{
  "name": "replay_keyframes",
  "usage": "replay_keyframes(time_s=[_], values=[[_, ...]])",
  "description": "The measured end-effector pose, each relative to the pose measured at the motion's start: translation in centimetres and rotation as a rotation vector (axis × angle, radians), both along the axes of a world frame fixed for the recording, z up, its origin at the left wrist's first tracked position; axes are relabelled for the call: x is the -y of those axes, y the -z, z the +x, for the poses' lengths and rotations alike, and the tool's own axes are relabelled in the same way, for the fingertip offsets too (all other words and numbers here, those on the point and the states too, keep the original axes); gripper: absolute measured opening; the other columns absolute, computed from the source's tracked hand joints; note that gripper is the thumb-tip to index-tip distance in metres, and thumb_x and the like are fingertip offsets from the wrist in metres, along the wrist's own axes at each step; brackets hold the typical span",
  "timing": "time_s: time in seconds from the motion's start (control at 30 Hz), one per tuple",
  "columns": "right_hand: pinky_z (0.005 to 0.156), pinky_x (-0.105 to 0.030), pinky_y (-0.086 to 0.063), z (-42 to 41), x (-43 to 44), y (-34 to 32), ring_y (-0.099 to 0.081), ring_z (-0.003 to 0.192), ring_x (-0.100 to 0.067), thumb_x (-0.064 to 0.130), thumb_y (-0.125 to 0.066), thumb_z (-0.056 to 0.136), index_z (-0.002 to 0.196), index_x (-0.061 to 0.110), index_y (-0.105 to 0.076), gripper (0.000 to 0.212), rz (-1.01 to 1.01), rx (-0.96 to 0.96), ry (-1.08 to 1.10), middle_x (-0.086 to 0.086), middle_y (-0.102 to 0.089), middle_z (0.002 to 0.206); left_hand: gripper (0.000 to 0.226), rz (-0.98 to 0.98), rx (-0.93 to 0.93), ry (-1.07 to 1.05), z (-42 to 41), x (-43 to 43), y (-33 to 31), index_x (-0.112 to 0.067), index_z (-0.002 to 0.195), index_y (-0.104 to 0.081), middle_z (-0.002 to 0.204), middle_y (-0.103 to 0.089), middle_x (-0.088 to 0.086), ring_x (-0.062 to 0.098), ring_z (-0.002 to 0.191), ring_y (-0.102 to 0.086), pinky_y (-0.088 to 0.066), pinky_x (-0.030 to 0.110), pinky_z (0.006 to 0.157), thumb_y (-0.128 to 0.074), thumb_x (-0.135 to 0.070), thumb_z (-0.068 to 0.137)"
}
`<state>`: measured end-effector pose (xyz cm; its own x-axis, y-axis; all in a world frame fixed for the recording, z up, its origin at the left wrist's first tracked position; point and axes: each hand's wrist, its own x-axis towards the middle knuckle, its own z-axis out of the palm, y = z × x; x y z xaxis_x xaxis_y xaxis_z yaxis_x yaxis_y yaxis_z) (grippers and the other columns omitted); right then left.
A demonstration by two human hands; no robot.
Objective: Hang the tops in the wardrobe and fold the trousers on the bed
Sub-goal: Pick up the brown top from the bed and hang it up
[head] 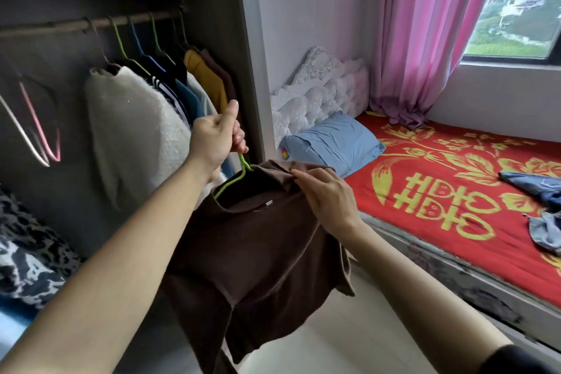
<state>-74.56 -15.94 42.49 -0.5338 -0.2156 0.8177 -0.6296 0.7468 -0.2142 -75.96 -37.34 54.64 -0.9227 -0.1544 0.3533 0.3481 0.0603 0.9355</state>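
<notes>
Head view: the left hand (217, 138) is raised in front of the open wardrobe (243, 39). Its grip is closed around the neck of a green hanger (233, 181), with the thumb pointing up. One arm of this hanger goes inside the neck opening of a brown top (258, 240), which hangs down between the two forearms, above the floor. The right hand (324, 194) pinches the collar of the brown top with a narrow grip, just beside the hanger.

Inside the wardrobe, a rail (91, 23) carries several hung clothes, among them a white fleecy garment (136, 136) and a yellow top (206, 76). Empty hangers (39, 124) hang further left.

On the right is the bed (440, 264) with a red and gold cover (485, 161). A blue pillow (334, 143) lies against the white headboard (318, 85). Blue denim trousers (537, 185) lie crumpled on the cover at the right edge, well apart from both hands. A pink curtain (431, 39) hangs beside the window (516, 3).
</notes>
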Motion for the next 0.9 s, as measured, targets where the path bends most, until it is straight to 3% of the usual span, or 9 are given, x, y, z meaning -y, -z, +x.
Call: replay_keyframes(time_s=[0.1, 0.17, 0.27, 0.37, 0.57, 0.63, 0.77, 0.83, 0.9], values=[[0.077, -0.042, -0.054, -0.8, -1.4, 0.2, -0.065, 0.091, -0.026, 0.033, -0.061, 0.099, 0.11, 0.017, -0.075, 0.024, -0.16, 0.123, 0.058, -0.004, -0.066, 0.096, 0.055, 0.012, 0.028, 0.001, 0.3, 1.2, -0.5, -0.023, 0.047, -0.046, 0.048, -0.044, 0.0, 0.019, 0.046, -0.048, -0.051, 0.034, 0.055, -0.059, -0.045, 0.096], [0.09, -0.041, -0.048, -1.5, -1.6, -0.1, -0.058, 0.104, -0.023, 0.039, -0.052, 0.102, 0.125, 0.018, -0.067, 0.034, -0.207, 0.192, 0.056, -0.004, -0.061, 0.109, 0.055, 0.003, 0.03, -0.007, 0.4, 1.5, -1.1, -0.023, 0.047, -0.046, 0.049, -0.043, 0.0, 0.019, 0.046, -0.047, -0.051, 0.034, 0.054, -0.059, -0.044, 0.096], [0.101, -0.04, -0.039, -3.3, -1.8, -0.9, -0.052, 0.117, -0.022, 0.041, -0.045, 0.104, 0.137, 0.021, -0.056, 0.04, -0.085, 0.341, -0.022, -0.003, -0.06, 0.123, 0.055, 0.004, 0.029, 0.0, 0.5, 1.6, -2.0, -0.024, 0.047, -0.045, 0.049, -0.043, 0.001, 0.019, 0.046, -0.046, -0.05, 0.032, 0.052, -0.059, -0.043, 0.096], [0.081, -0.035, -0.045, -4.5, -1.9, -1.1, -0.061, 0.099, -0.021, 0.047, -0.042, 0.103, 0.112, 0.023, -0.064, 0.034, 0.08, 0.428, -0.133, 0.002, -0.065, 0.099, 0.054, -0.005, 0.033, 0.009, 0.5, 1.5, -2.8, -0.023, 0.048, -0.045, 0.049, -0.042, 0.002, 0.02, 0.045, -0.045, -0.049, 0.031, 0.049, -0.06, -0.043, 0.096], [0.058, -0.031, -0.031, -5.2, -3.8, 0.0, -0.052, 0.07, -0.015, 0.062, -0.025, 0.1, 0.072, 0.032, -0.043, 0.044, 0.056, 0.463, -0.01, 0.014, -0.048, 0.068, 0.053, -0.105, 0.037, -0.024, 0.4, 3.3, -3.8, -0.021, 0.051, -0.047, 0.05, -0.047, 0.003, 0.021, 0.046, -0.05, -0.051, 0.031, 0.05, -0.059, -0.045, 0.096], [0.062, -0.032, -0.036, -5.1, -3.8, 0.1, -0.058, 0.08, -0.023, 0.062, -0.023, 0.099, 0.078, 0.032, -0.048, 0.045, 0.037, 0.521, 0.026, 0.012, -0.051, 0.078, 0.053, -0.099, 0.039, -0.026, 0.4, 3.6, -3.5, -0.021, 0.051, -0.048, 0.051, -0.048, 0.003, 0.021, 0.046, -0.051, -0.051, 0.031, 0.051, -0.059, -0.046, 0.095], [0.095, -0.039, -0.046, -4.6, -0.5, -1.6, -0.056, 0.114, -0.018, 0.055, -0.035, 0.103, 0.13, 0.024, -0.055, 0.046, -0.097, 0.477, -0.066, -0.001, -0.06, 0.122, 0.053, -0.113, 0.047, 0.006, 0.2, 3.4, -3.2, -0.022, 0.049, -0.049, 0.052, -0.049, 0.003, 0.021, 0.048, -0.052, -0.051, 0.032, 0.053, -0.06, -0.047, 0.095], [0.097, -0.039, -0.048, -3.9, 1.5, -3.2, -0.059, 0.112, -0.014, 0.053, -0.036, 0.104, 0.13, 0.024, -0.058, 0.044, 0.006, 0.48, -0.246, 0.002, -0.065, 0.118, 0.052, -0.135, 0.037, 0.015, 0.2, 3.3, -3.4, -0.02, 0.05, -0.051, 0.052, -0.05, 0.004, 0.021, 0.048, -0.053, -0.052, 0.033, 0.053, -0.06, -0.047, 0.094], [0.082, -0.04, -0.052, -3.4, 2.9, -4.1, -0.064, 0.09, -0.011, 0.051, -0.039, 0.104, 0.118, 0.025, -0.064, 0.038, 0.108, 0.54, -0.38, 0.004, -0.069, 0.096, 0.051, -0.152, 0.03, 0.007, 0.3, 3.9, -3.8, -0.018, 0.052, -0.054, 0.052, -0.054, 0.006, 0.022, 0.047, -0.055, -0.053, 0.033, 0.053, -0.063, -0.05, 0.092]])
